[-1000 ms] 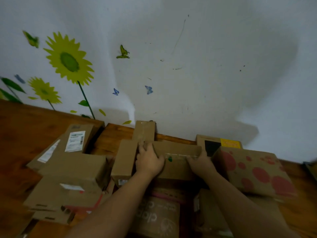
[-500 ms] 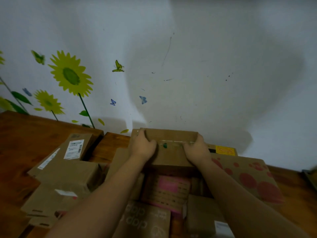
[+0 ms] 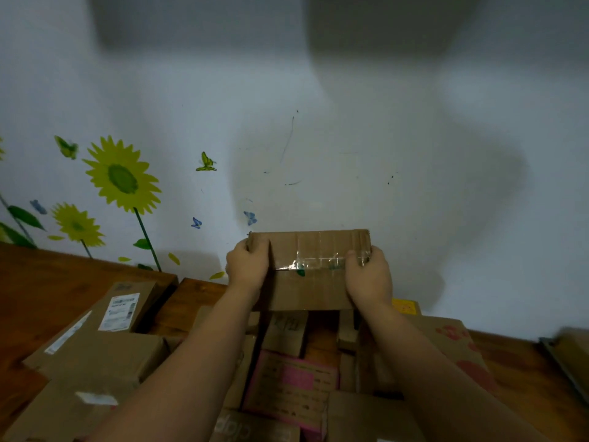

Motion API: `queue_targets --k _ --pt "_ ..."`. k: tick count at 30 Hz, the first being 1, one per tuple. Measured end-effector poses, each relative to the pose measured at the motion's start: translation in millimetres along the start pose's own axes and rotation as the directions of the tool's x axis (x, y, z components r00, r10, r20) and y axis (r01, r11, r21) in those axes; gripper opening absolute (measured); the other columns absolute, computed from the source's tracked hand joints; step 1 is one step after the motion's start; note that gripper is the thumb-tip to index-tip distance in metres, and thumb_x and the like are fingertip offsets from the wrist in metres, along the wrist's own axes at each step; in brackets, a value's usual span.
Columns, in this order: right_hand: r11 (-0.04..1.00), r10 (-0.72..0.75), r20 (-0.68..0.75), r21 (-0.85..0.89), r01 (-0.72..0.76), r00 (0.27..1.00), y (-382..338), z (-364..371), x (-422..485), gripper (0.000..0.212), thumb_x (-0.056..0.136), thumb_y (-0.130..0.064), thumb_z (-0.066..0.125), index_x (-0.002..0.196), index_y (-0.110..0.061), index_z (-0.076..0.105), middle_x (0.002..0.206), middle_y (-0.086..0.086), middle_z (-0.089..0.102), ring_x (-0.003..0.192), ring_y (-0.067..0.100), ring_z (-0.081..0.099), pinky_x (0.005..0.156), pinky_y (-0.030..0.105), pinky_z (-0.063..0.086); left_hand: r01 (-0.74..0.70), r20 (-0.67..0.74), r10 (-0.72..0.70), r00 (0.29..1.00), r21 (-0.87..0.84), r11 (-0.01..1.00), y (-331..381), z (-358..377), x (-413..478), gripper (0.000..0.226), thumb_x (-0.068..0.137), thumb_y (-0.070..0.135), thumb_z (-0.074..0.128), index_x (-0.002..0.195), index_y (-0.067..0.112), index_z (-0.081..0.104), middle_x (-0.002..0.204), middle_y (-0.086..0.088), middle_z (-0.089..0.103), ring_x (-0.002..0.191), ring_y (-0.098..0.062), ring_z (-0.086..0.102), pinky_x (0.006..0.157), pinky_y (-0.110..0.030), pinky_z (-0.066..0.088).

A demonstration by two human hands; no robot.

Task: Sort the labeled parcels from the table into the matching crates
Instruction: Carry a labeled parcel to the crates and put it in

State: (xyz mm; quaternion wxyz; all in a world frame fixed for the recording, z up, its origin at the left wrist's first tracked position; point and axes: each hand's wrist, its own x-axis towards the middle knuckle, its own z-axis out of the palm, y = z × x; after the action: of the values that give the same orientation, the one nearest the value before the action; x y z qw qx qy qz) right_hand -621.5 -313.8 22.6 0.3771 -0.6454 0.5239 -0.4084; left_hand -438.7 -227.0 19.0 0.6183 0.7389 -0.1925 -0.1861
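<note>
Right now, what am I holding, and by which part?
A taped cardboard parcel, by its two ends: left grip on the left end, right grip on the right.

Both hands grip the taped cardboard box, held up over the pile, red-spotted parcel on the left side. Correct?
One error: the red-spotted parcel lies on the right side, not the left, as the head view shows. The rest holds: left hand and right hand both grip the taped cardboard box, held up over the pile.
</note>
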Motion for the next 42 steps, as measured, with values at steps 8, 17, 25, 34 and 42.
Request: queue_targets --k 8,17,25,34,42 --pt "0.979 0.116 -0.003 0.171 -0.113 0.993 -0.5 -17.4 -0.7 0.041 0.104 -0.053 0.049 0.111 -0.013 0.047 0.094 0.001 0.056 0.081 0.017 0.057 0.078 0.042 0.053 0.066 0.111 -0.058 0.992 -0.074 0.995 -1.3 4.4 -9.9 0.06 0.071 0.092 0.038 0.115 0.053 0.042 0.105 0.012 0.058 0.101 -0.022 0.059 0.096 -0.053 0.053" --pt "0.911 0.249 0.061 0.323 -0.255 0.967 1.3 -25.4 7.0 0.052 0.097 -0.065 0.054 0.117 -0.019 0.039 0.099 0.001 0.055 0.092 0.026 0.06 0.094 0.053 0.056 -0.003 0.099 0.027 0.995 -0.233 0.972 -3.7 6.9 -20.4 0.078 0.077 0.09 0.046 0.138 0.042 0.053 0.126 0.006 0.065 0.111 -0.019 0.064 0.099 -0.05 0.054" --pt "0.87 0.274 0.14 0.385 -0.307 0.951 7.5 -29.3 9.2 0.016 0.095 -0.051 0.065 0.093 -0.035 0.065 0.109 0.005 0.074 0.102 0.032 0.071 0.094 0.053 0.058 0.08 0.168 -0.047 0.985 -0.191 0.978 0.6 9.3 -17.8 0.023 0.101 0.038 0.046 0.103 0.023 0.063 0.099 -0.006 0.067 0.09 -0.018 0.062 0.073 -0.036 0.052" --pt "0.893 0.186 0.195 0.374 -0.249 0.963 8.7 -41.8 0.4 0.02 0.1 -0.037 0.065 0.116 -0.026 0.066 0.111 0.005 0.075 0.102 0.028 0.073 0.094 0.049 0.06 0.161 0.262 -0.153 0.953 -0.01 0.987 12.8 6.3 -0.5 0.059 0.091 0.055 0.061 0.131 0.014 0.049 0.125 -0.011 0.061 0.104 -0.027 0.063 0.081 -0.04 0.056" --pt "0.934 0.217 0.135 0.26 -0.245 0.967 -8.2 -47.1 11.2 0.099 0.075 -0.087 0.057 0.143 -0.015 0.051 0.135 0.008 0.062 0.119 0.029 0.064 0.098 0.051 0.057 0.018 0.323 0.025 0.946 -0.13 0.991 6.1 -1.8 -12.4 0.041 0.091 0.047 0.071 0.125 0.029 0.059 0.113 0.0 0.072 0.095 -0.017 0.073 0.072 -0.029 0.061"
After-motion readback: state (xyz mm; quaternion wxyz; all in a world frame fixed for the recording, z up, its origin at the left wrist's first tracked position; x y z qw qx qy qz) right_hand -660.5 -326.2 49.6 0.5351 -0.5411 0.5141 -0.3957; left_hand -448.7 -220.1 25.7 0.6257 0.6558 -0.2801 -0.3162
